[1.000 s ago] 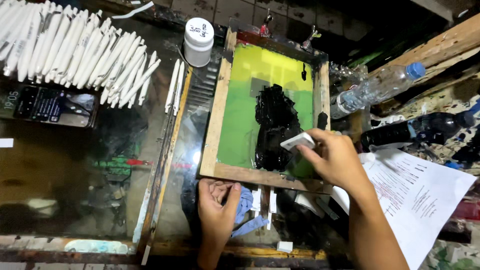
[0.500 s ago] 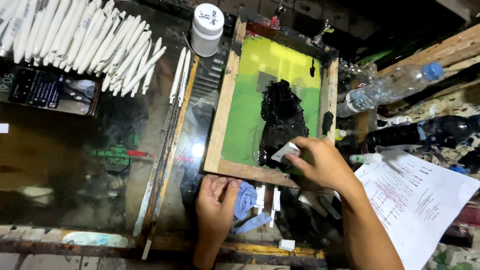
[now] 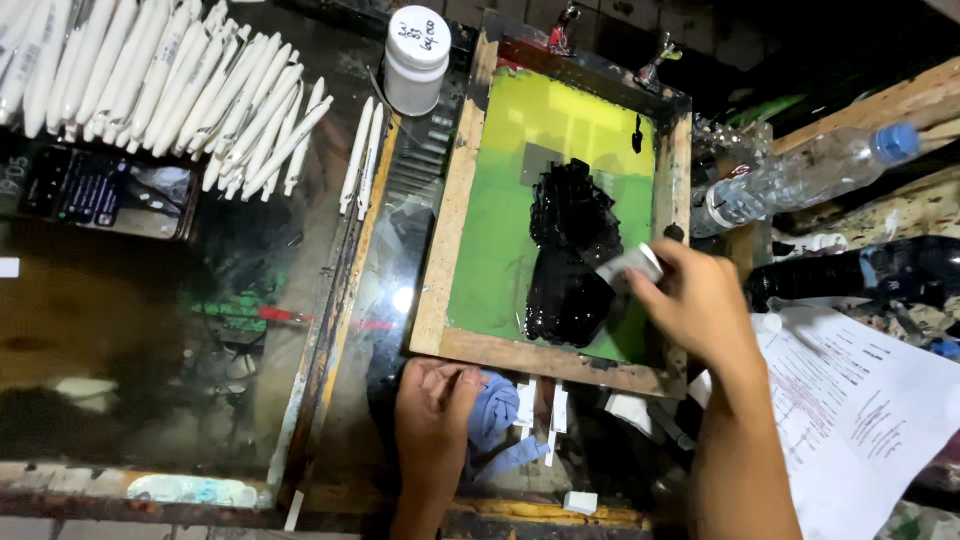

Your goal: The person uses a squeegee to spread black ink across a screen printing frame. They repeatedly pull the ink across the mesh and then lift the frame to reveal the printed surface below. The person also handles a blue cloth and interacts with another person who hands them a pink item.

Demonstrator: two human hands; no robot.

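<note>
Right grip closed on small grey squeegee, blade on black ink inside wooden-framed screen. Left grip just below frame's near edge — closed or not, cannot tell. Best kept flat, evenly pressed — frame pinned down.

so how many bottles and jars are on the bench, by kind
clear plastic bottle with blue cap: 1
dark glossy bottle lying on its side: 1
white round plastic jar with white lid: 1
total: 3
</note>
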